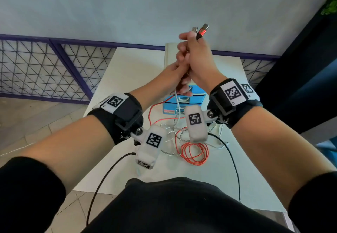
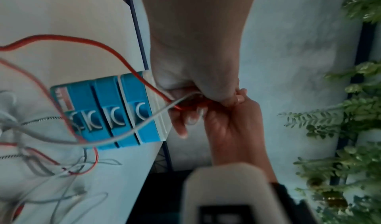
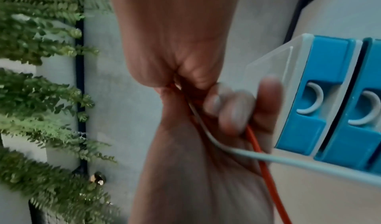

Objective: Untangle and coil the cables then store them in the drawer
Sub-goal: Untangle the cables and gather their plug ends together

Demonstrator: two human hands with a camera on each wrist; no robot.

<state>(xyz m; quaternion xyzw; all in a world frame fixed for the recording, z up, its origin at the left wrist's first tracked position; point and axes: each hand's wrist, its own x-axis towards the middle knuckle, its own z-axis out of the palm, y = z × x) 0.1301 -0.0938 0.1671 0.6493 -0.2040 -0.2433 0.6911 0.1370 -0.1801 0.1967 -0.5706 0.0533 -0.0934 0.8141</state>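
Both hands are raised above the white table (image 1: 127, 72), one stacked on the other. My right hand (image 1: 189, 50) is on top and grips two cable ends, with a red USB plug (image 1: 202, 30) and a dark plug (image 1: 194, 29) sticking up from it. Just below, my left hand (image 1: 182, 86) curls round the same red cable (image 2: 115, 52) and white cable (image 2: 156, 113). Both cables hang down to a tangle (image 1: 175, 132) with a red coil (image 1: 204, 153) on the table. The blue drawer unit (image 1: 182, 103) stands behind the tangle, its drawers pushed in.
A braided cable (image 2: 41, 119) lies in the tangle. Black leads (image 1: 102, 181) run from the wrist cameras across the table's near edge. A purple mesh fence (image 1: 45, 68) and a pale wall lie beyond the table. Green plants (image 2: 350, 129) hang at the right.
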